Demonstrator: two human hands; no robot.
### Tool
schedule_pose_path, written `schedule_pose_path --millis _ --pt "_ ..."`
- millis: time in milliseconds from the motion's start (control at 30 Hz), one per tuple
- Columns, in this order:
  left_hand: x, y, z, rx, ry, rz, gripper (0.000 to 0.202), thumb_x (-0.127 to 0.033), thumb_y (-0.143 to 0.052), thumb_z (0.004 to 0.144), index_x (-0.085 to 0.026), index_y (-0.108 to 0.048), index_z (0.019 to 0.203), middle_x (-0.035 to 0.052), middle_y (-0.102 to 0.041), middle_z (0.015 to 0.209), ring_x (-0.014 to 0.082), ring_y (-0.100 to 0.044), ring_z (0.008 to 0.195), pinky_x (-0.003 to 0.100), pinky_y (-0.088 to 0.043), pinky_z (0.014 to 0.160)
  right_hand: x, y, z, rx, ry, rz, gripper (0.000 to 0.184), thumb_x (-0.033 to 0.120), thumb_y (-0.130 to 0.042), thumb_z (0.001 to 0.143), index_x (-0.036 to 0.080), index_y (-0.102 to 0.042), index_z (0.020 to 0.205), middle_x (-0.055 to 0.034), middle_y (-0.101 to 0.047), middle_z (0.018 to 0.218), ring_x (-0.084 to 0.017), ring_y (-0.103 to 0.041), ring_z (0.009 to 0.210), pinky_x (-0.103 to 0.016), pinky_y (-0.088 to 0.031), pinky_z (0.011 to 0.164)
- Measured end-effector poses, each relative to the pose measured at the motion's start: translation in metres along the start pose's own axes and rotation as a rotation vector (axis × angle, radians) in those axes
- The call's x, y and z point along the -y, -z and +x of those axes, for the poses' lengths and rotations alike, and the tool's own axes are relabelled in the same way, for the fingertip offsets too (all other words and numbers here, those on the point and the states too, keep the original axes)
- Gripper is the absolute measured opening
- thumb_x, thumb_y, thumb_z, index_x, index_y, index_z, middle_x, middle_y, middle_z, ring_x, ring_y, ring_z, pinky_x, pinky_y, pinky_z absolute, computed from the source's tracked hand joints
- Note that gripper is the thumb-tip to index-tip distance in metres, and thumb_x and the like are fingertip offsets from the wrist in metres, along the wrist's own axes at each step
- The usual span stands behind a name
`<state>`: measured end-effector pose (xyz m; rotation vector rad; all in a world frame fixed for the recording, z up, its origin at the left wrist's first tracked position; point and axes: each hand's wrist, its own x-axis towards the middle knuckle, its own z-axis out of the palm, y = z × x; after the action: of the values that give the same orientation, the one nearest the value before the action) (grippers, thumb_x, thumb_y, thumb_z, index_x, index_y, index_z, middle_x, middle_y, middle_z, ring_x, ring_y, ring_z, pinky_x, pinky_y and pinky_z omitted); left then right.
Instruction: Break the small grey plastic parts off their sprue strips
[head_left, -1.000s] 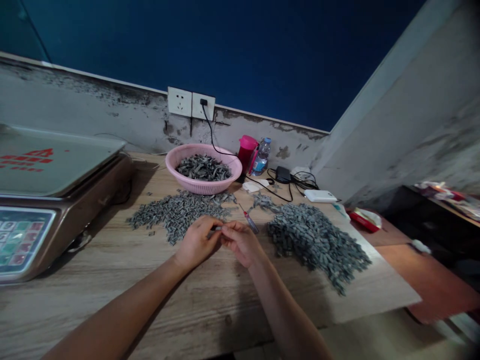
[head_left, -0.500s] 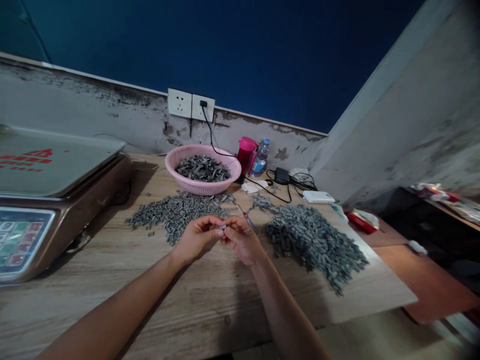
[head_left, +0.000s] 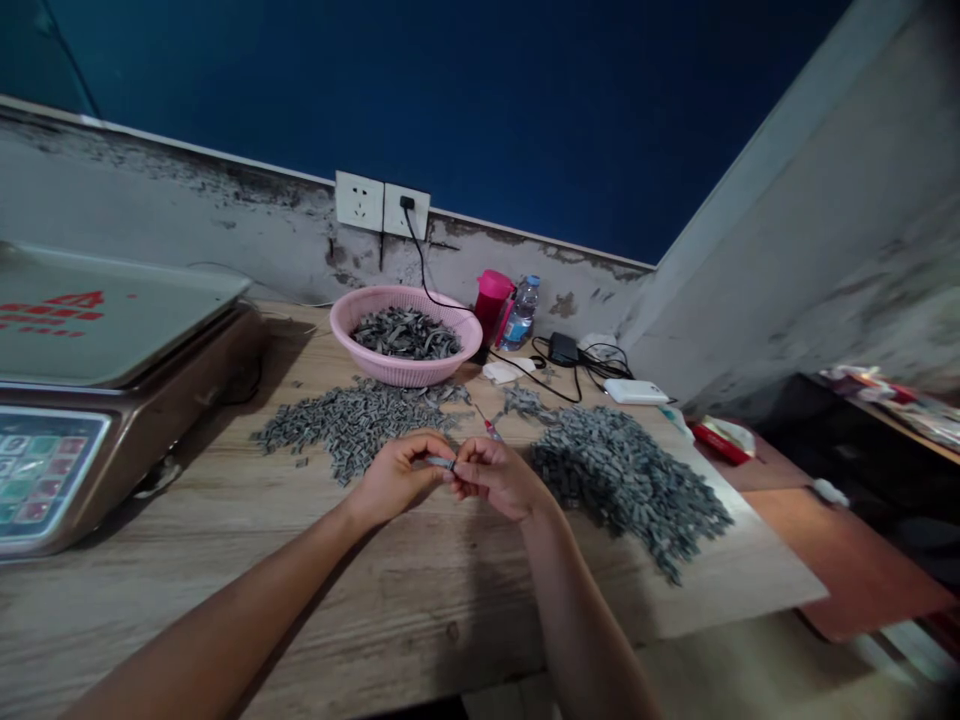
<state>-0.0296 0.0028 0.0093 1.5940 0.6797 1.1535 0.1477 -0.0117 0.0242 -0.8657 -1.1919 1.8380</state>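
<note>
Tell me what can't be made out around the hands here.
Head view, small grey piece: pinched between left hand and right hand, fingertips cover most of it.
Head view, red-handled tool: lower part behind the right hand.
Head view, scale: cut by the left edge, key labels too small.

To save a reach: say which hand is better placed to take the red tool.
Right, likely: the right hand lies just before the tool; the left hand is farther. Both pinch a small part.
</note>
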Motion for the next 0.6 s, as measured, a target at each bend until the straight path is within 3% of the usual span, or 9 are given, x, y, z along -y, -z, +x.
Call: schedule_pose_path --millis 333,467,600 --pt "-0.004 0.003 0.002 0.123 -0.037 0.015 0.011 -0.022 -0.069 0.07 -0.014 -0.065 0.077 0.0051 -0.061 0.081 0.0163 -0.056 0.079 0.028 -0.042 0.077 -0.005 -0.002 0.005 -0.062 0.013 -0.036 0.04 0.031 -0.081 0.056 0.016 -0.048 0.073 0.0027 -0.06 0.056 -0.009 -0.053 0.046 -0.019 -0.042 0.047" --pt "-0.001 0.007 0.003 0.025 -0.049 0.152 0.006 -0.019 -0.066 0.069 -0.016 -0.065 0.074 0.0056 -0.06 0.085 0.0171 -0.056 0.081 0.029 -0.043 0.076 -0.012 -0.01 0.012 -0.145 0.063 -0.016 0.037 0.032 -0.077 0.059 0.018 -0.046 0.071 0.0046 -0.056 0.055 -0.008 -0.049 0.044 -0.018 -0.035 0.044" --pt "0.005 0.007 0.002 -0.115 -0.163 0.494 0.01 -0.012 -0.061 0.069 -0.019 -0.066 0.074 0.0061 -0.06 0.085 0.0192 -0.054 0.085 0.031 -0.042 0.078 -0.019 -0.017 0.019 -0.326 0.183 -0.21 0.031 0.028 -0.075 0.058 0.019 -0.048 0.072 0.0053 -0.052 0.059 -0.008 -0.047 0.05 -0.02 -0.036 0.049"
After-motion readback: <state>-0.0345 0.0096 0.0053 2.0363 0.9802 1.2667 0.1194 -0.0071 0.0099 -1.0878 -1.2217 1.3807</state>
